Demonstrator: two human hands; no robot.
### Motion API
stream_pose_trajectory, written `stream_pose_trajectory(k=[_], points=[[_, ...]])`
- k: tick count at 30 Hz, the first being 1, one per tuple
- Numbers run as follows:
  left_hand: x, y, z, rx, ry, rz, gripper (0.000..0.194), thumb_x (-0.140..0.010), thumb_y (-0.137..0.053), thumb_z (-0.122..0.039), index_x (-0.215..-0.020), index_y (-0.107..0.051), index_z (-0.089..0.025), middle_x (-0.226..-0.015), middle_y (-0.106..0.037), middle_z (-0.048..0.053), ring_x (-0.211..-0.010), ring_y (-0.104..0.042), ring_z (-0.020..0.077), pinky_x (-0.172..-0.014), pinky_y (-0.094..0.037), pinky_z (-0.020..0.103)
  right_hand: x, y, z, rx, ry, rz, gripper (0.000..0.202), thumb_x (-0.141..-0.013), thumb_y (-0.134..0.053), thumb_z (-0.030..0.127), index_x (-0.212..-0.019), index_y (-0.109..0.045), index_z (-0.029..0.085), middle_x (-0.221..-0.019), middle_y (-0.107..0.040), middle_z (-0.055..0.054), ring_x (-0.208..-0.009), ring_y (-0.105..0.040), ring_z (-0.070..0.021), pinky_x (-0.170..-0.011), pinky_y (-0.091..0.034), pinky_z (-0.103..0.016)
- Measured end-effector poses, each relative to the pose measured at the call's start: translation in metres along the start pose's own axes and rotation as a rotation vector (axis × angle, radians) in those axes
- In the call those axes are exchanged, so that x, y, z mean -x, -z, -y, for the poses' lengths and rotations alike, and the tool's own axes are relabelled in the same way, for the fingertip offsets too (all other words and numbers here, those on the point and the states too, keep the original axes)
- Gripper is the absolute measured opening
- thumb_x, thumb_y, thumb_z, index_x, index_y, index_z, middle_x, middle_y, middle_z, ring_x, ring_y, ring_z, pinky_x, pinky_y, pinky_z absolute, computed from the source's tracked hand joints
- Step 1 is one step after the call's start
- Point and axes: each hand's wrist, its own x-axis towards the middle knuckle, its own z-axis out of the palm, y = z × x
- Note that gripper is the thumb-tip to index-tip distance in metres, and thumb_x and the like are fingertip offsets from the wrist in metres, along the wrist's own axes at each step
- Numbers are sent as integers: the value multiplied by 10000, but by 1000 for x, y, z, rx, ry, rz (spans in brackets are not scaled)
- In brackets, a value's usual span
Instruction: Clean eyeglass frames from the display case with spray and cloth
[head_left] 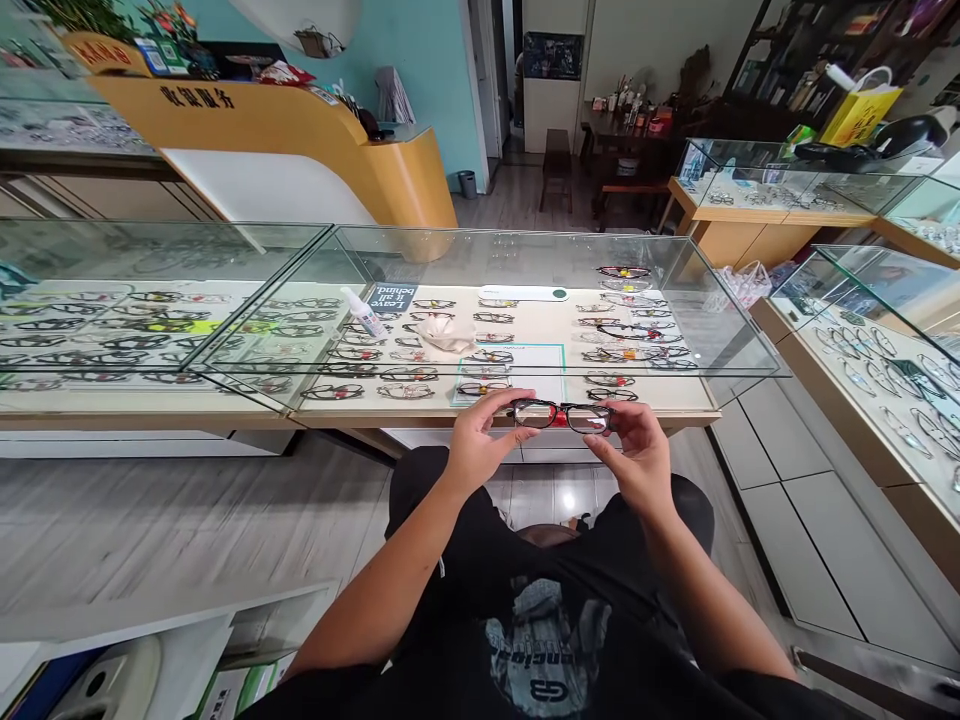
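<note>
A pair of dark-framed eyeglasses [561, 416] with red at the bridge is held up level between both hands, above my lap and in front of the glass display case [517, 374]. My left hand [486, 440] pinches its left end between thumb and fingers. On the other end, my right hand [634, 450] grips with thumb below and fingers behind. Behind the eyeglasses, on the case, are a crumpled pale cloth [444, 333], a white spray bottle [363, 312] and a long white case [523, 294] with a dark round mark.
Rows of eyeglasses [409, 375] fill the display case. More glass cases stand at left and at right [885, 370]. A wooden counter [405, 180] rises beyond. Close by at lower left is a white shelf [172, 625] holding boxes.
</note>
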Motion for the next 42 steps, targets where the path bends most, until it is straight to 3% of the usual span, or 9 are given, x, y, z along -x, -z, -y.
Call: stream_pose_trajectory(k=[3,7,12,15,24,30,34,38,42], points=[[-3,2,8,120,78,21,526,-742,-981,-355,-1228,-811,-249,-1240,-794,106,-1236,-719,298,-1119,-575,445,-3,8,0,2,35,66,483,-814,-912,433,-1198,-656,289,-1214,-692,-94,-1098,-674,-263,-991,-571,-451],[-8,3,19,469,278,91,584,-658,-1030,-372,-1180,-823,-212,-1114,-812,116,-1079,-764,270,-1022,-607,407,-15,22,4,-157,75,311,503,-928,-724,616,-1320,-701,302,-1132,-688,-91,-1059,-654,-280,-935,-570,-457],[-5,-7,33,760,539,338,600,-620,-1047,-417,-1115,-827,-159,-1049,-792,131,-965,-761,242,-908,-617,366,-24,17,17,35,152,497,230,-1018,-699,368,-1212,-814,322,-968,-724,-62,-909,-657,-235,-874,-556,-418],[1,-17,41,864,656,469,639,-584,-1062,-417,-1109,-821,-143,-978,-784,112,-853,-753,202,-824,-603,306,-23,9,23,72,225,575,200,-1021,-711,335,-1170,-842,315,-925,-744,-64,-865,-664,-224,-828,-565,-397],[12,-38,55,1011,772,600,736,-570,-1029,-562,-1092,-801,-96,-857,-733,99,-721,-700,184,-672,-531,271,-29,3,25,94,221,633,188,-992,-754,417,-1087,-853,287,-854,-719,-57,-791,-650,-214,-756,-571,-377],[21,-52,67,1126,853,586,449,-684,-949,-515,-853,-731,-161,-708,-621,35,-652,-616,169,-625,-497,304,-41,-5,37,75,276,722,204,-992,-750,441,-1051,-846,271,-832,-752,-67,-818,-668,-228,-781,-587,-394],[21,-58,65,1179,918,611,444,-710,-935,-508,-906,-743,-158,-783,-669,62,-747,-667,201,-663,-509,309,-51,-11,42,76,247,787,218,-979,-763,455,-1019,-830,252,-816,-720,-49,-758,-633,-202,-729,-556,-360],[16,-59,54,1217,930,636,609,-763,-904,-560,-1197,-743,-164,-1149,-741,144,-994,-727,280,-803,-538,354,-83,-8,47,181,260,734,219,-985,-734,449,-1017,-814,247,-837,-686,-36,-762,-601,-191,-711,-514,-340],[16,-59,46,1291,914,565,366,-877,-839,-435,-1087,-714,-163,-960,-684,65,-803,-655,173,-770,-506,321,-151,13,51,489,332,540,172,-959,-716,378,-989,-808,235,-831,-661,-22,-757,-559,-181,-753,-469,-338]])
